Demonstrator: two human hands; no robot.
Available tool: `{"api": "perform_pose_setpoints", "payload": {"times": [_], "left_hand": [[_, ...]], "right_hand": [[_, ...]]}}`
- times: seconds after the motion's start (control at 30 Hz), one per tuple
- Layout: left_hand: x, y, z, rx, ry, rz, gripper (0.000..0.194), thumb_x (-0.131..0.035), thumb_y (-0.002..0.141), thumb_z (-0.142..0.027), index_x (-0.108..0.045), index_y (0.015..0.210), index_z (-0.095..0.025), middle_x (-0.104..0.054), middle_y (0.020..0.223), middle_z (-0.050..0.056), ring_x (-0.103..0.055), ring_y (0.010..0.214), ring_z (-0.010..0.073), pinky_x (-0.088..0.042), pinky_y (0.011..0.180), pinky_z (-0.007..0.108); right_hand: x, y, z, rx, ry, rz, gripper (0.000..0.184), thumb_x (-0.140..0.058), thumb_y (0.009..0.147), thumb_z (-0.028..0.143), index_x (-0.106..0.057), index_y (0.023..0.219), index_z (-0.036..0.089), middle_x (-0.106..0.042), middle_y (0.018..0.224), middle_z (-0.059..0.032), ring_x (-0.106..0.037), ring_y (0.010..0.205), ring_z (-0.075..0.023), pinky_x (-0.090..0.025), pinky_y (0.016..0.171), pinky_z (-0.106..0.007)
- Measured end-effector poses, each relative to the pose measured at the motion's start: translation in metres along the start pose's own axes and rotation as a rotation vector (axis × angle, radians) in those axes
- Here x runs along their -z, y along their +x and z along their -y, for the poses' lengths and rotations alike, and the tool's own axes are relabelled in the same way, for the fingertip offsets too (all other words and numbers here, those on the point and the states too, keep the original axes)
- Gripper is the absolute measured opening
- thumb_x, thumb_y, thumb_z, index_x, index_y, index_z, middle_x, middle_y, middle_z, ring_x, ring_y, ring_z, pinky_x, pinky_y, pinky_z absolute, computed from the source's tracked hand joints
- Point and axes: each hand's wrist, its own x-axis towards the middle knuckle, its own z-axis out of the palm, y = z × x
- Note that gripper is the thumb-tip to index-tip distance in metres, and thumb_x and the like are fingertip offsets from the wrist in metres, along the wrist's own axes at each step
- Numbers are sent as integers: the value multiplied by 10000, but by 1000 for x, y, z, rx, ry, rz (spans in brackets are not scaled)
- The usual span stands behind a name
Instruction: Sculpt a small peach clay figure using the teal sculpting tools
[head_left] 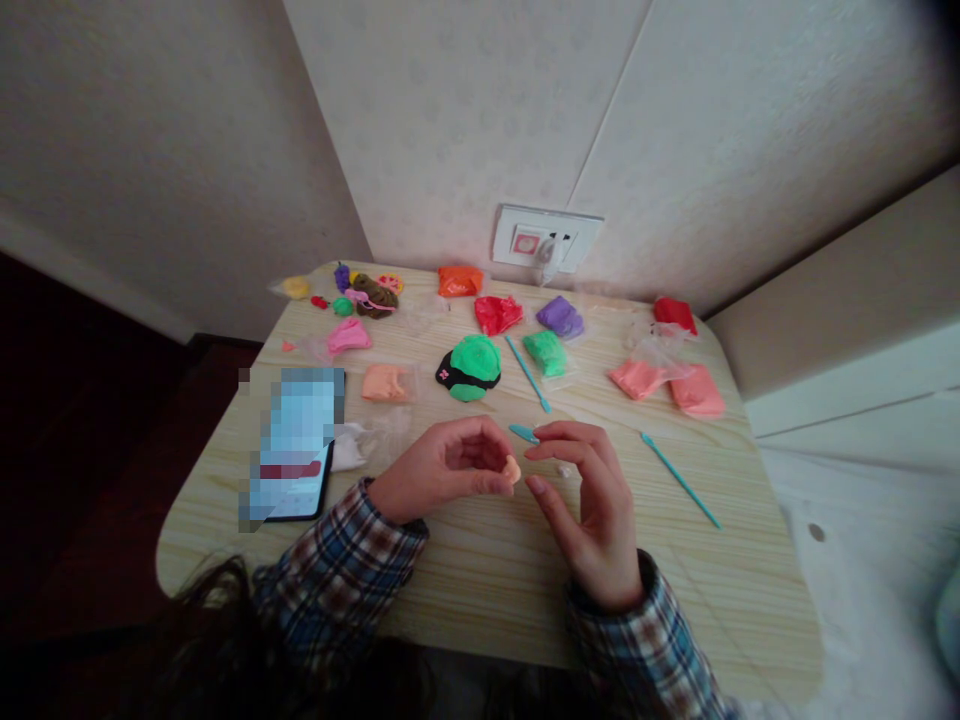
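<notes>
- Left hand (450, 470): fingers pinch peach clay (512, 469), likely leaving its three o'clock side reachable.
- Right hand (592, 500): fingers parted beside it, three o'clock.
- Packets (460, 281) on desk (480, 600), ten to two o'clock, seemingly for easy reach.

Over the wooden table (480, 600), the left hand (450, 470) pinches a small peach piece of clay (511, 469), and the right hand (589, 500) hovers just beside it, fingers parted. Beyond them sits a green and black clay piece (472, 367) among colourful bags of clay; a lit phone (300, 440) lies near the left sleeve (345, 560).
</notes>
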Motion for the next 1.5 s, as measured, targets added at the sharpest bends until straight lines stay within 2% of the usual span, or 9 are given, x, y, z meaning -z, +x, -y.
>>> {"api": "perform_pose_setpoints", "payload": {"times": [0.13,0.33,0.6,0.77,0.9,1.03,1.17,1.3,1.5], "left_hand": [[2,1,0,-2,14,-34,266,-779,661,-295,-588,779,-150,-598,686,-27,-560,671,113,-456,742,293],[8,1,-1,-77,68,-304,210,-757,666,-207,-610,806,-152,-614,785,-18,-573,768,113,-459,777,267],[9,1,0,-81,97,-359,224,-754,663,-220,-615,825,-154,-647,799,-1,-604,801,140,-480,815,307],[7,-1,2,-108,274,-370,197,-728,705,-263,-620,824,-150,-670,798,25,-616,766,147,-504,761,297],[9,-6,3,-195,439,-400,153,-651,789,-264,-607,884,-153,-675,856,48,-628,790,154,-511,748,287],[10,-12,8,-298,886,-413,95,-556,862,-224,-616,878,-151,-643,884,74,-596,778,173,-503,719,315],[7,-17,15,-394,1219,-356,105,-540,869,-180,-641,884,-158,-617,920,90,-536,942,233,-480,837,390],[7,-21,21,-437,1304,-358,86,-583,835,-149,-660,872,-158,-604,937,90,-508,950,239,-474,836,399],[13,-20,28,-469,1293,-416,60,-659,800,-212,-679,856,-203,-603,979,59,-494,977,242,-434,852,417]], "right_hand": [[0,1,-3,-13,-44,-41,85,-565,847,225,-602,923,236,-588,1032,-59,-560,992,-231,-448,873,-439],[6,3,-14,-119,-226,-225,73,-538,864,211,-611,867,214,-599,954,-58,-568,962,-229,-429,863,-440],[6,0,-23,-137,-391,-213,144,-532,879,284,-650,851,206,-603,959,-70,-571,934,-238,-392,838,-444],[4,-3,-26,-125,-454,-159,180,-492,889,306,-644,881,210,-609,995,-75,-568,968,-262,-331,821,-436],[3,-4,-28,-117,-446,-124,204,-469,880,318,-642,900,213,-604,1008,-78,-561,975,-274,-322,810,-432],[2,-5,-31,-111,-413,-131,214,-466,872,341,-639,889,216,-604,991,-75,-561,962,-274,-334,796,-426],[2,-6,-34,-98,-418,-138,209,-459,871,322,-637,890,214,-599,1006,-81,-557,969,-274,-337,785,-421],[0,-9,-38,-83,-436,-140,207,-451,866,298,-637,897,213,-596,1018,-84,-552,988,-274,-339,779,-415],[-2,-9,-41,-108,-395,-181,206,-445,846,256,-641,868,200,-593,992,-80,-548,966,-249,-361,798,-393]]}}
